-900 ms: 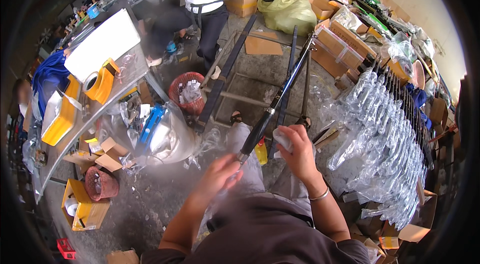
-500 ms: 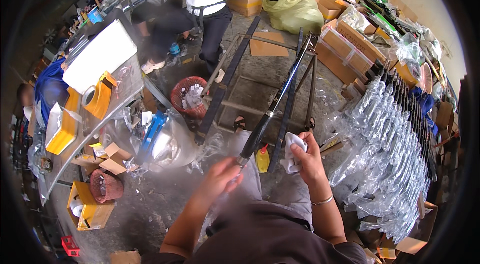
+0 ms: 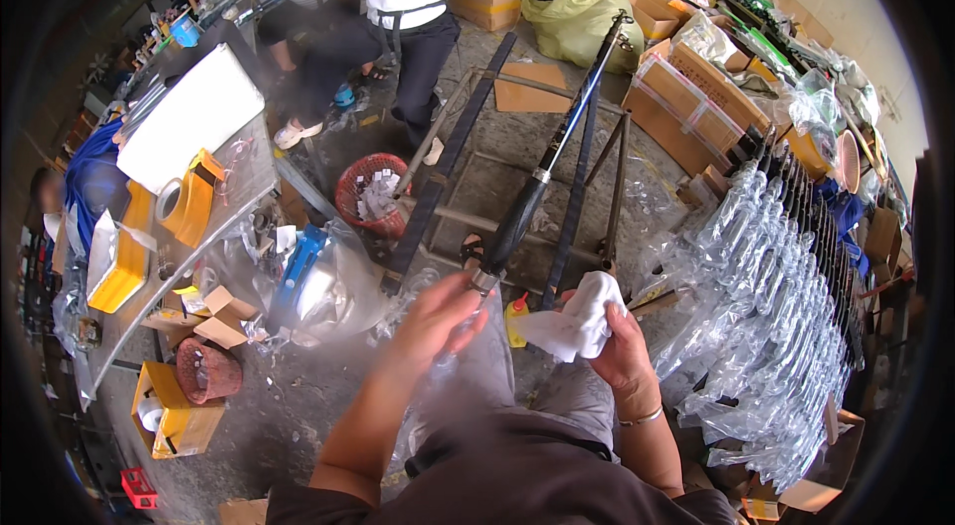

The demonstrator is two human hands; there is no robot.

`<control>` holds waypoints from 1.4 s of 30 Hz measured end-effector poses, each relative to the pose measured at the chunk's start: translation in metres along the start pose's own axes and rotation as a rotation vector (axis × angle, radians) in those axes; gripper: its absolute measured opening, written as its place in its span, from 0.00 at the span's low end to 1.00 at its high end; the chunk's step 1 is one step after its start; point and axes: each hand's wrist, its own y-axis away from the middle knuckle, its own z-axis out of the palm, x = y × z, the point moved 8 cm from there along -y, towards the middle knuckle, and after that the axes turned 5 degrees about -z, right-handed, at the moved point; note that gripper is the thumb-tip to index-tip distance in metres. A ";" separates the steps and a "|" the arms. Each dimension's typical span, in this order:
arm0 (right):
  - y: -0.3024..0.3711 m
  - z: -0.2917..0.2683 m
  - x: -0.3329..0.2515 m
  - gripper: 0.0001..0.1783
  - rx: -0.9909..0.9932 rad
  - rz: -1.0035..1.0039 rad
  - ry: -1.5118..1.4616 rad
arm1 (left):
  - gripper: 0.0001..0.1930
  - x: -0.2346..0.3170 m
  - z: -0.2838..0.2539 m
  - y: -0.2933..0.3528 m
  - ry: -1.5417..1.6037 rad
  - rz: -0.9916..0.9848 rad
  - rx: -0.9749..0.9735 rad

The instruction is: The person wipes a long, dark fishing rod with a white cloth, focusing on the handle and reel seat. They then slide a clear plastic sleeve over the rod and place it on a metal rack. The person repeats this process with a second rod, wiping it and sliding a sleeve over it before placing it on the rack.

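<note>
A collapsed fishing rod (image 3: 520,212) with a black grip and a blue section slants up and away in front of me, line guides at its far end. Its silver butt end sits at the fingers of my left hand (image 3: 436,319), which grip it. My right hand (image 3: 625,351) holds a bunched white cloth (image 3: 587,316), one corner spread toward the left. The cloth is apart from the rod. Beneath the rod stands a metal frame (image 3: 468,219) with dark padded bars (image 3: 565,227).
Many rods in clear plastic sleeves (image 3: 756,316) lean at the right. A yellow bottle (image 3: 515,322) stands near my legs. Left are a red basket (image 3: 360,217), a table (image 3: 214,217) with tape and an open carton (image 3: 199,426). Two people work beyond; cartons (image 3: 686,107) fill the back right.
The rod and my left hand have moved up and away, and the rod's tip now reaches farther. My right hand has lowered slightly, and the cloth has been opened out wider.
</note>
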 end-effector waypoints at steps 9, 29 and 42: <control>-0.021 0.010 -0.017 0.24 -0.053 -0.057 -0.004 | 0.13 -0.002 0.004 0.008 -0.075 -0.022 0.081; -0.040 0.017 -0.055 0.20 -0.080 -0.196 -0.025 | 0.16 0.011 0.022 0.000 -0.175 0.056 0.054; 0.005 -0.007 -0.063 0.23 -0.091 -0.323 -0.140 | 0.14 0.001 0.058 0.012 -0.219 0.005 -0.015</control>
